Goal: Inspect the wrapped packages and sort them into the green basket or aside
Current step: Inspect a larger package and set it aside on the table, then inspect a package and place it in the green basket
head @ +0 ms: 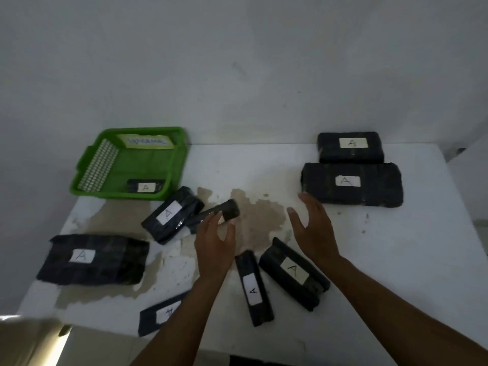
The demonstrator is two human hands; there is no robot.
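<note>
Several black wrapped packages with white "A" labels lie on the white table. My left hand grips the end of a small dark package near the table's middle. My right hand hovers open to its right, fingers spread, holding nothing. The green basket stands at the back left with one small labelled package inside. Another package lies just left of the held one.
Two large packages lie at the back right. A large one is at the left. Three smaller ones lie near the front edge. A brown stain marks the table's middle. A white wall stands behind.
</note>
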